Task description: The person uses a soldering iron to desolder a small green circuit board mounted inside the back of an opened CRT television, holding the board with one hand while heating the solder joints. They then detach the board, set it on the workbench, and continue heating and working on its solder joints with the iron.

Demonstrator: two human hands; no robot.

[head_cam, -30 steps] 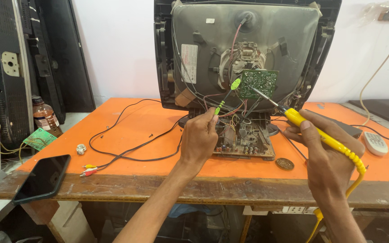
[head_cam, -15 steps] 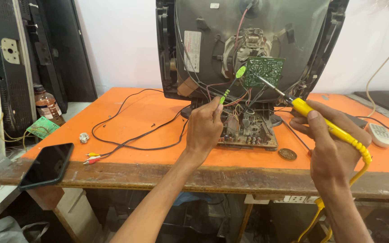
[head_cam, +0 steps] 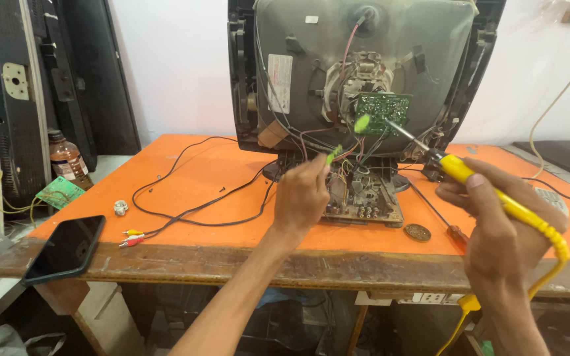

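My right hand (head_cam: 506, 231) clamped on yellow-handled soldering iron (head_cam: 496, 198), long axis slanting up-left, tip just beside small green circuit board (head_cam: 382, 111) on tube neck. My left hand (head_cam: 301, 198) pinches green-handled tool (head_cam: 333, 155), nearer, below board, over orange surface (head_cam: 199, 178).

table top (head_cam: 186, 178): bright orange
soldering iron (head_cam: 496, 198): yellow handle, silver tip
tool in left hand (head_cam: 333, 155): light green
small board on the tube (head_cam: 382, 109): green, at 12 o'clock from the iron
television shell (head_cam: 364, 39): grey back, black frame
phone (head_cam: 66, 247): black, at 8 o'clock
long cable (head_cam: 192, 207): black
plugs (head_cam: 130, 237): red, yellow
bottle (head_cam: 67, 158): brown
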